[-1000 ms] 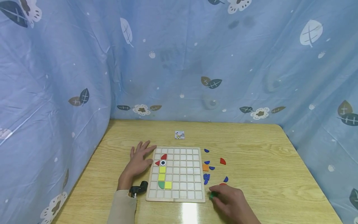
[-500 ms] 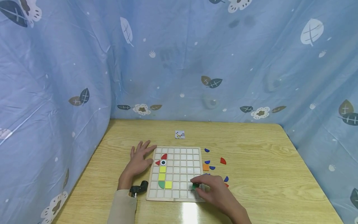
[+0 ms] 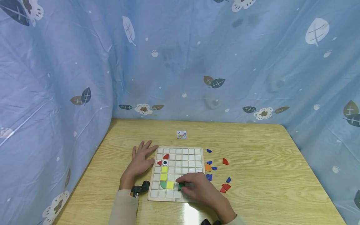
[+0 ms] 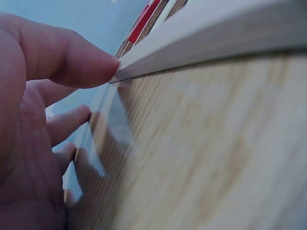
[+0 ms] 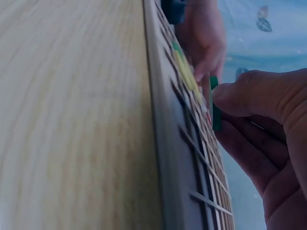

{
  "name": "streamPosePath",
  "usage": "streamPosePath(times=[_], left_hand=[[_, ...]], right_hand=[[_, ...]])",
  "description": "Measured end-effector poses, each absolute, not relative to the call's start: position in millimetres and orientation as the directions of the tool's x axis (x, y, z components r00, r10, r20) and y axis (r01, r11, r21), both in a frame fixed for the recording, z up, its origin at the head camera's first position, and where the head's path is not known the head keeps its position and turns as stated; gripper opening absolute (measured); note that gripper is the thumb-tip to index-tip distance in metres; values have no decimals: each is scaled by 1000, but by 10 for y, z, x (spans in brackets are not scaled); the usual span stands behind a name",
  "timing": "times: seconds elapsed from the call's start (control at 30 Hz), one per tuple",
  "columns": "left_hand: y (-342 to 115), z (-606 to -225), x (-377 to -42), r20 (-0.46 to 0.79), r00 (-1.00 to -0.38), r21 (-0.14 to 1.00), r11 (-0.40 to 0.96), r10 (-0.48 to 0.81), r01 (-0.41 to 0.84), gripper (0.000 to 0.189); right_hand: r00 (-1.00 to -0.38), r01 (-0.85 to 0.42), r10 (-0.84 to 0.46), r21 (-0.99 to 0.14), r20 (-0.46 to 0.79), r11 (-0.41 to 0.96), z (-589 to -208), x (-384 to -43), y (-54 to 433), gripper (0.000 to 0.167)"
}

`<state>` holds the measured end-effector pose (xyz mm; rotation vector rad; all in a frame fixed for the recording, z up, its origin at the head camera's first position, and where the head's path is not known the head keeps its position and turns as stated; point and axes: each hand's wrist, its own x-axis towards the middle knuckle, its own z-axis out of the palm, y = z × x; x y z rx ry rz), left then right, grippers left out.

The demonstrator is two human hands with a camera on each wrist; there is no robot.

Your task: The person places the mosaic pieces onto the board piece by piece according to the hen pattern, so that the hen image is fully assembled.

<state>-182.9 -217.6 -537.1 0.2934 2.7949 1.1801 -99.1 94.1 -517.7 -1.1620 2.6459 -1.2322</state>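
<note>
My right hand [image 3: 198, 187] pinches a green tile [image 5: 216, 103] between thumb and fingers, over the lower middle of a wooden grid board [image 3: 163, 199]. The tile stands on edge just above the grid in the right wrist view. On the board's left side, a red quarter-circle [image 3: 166, 157], a red triangle [image 3: 159, 163], a round eye tile [image 3: 165, 162], several yellow squares [image 3: 164, 169] and a green quarter-circle [image 3: 163, 185] sit in cells. With fingers spread, my left hand [image 3: 139, 162] rests at the board's left edge; its thumb [image 4: 91, 64] touches the side.
Right of the board lie several blue half-circles [image 3: 209, 150], an orange square [image 3: 207, 168], a red quarter-circle piece [image 3: 225, 161] and more red pieces [image 3: 226, 187]. A small pattern card [image 3: 181, 134] lies behind the board. Blue curtain [image 3: 180, 62] surrounds the table's back and sides.
My right hand has carried the green tile leftward from the table right of the board to above its lower middle cells. The left hand has stayed in place.
</note>
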Motion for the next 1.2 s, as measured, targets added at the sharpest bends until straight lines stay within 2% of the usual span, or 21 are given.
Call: streamPosePath(times=[0.2,0.47,1.2], left_hand=[[-2169,-5355,-1833,-12,-977,711,689,212,141,69],[-2170,-5340,-1849,-18,-976,709,691,216,140,69],[-2177,-5353,-1833,-23,-976,714,687,216,135,69]], right_hand=[[-743,-587,-636,-658,207,471,-5192,-1006,819,30],[-784,-547,-601,-631,155,551,-5221,-1022,754,30],[-798,-539,-575,-638,178,549,-5208,-988,707,26]])
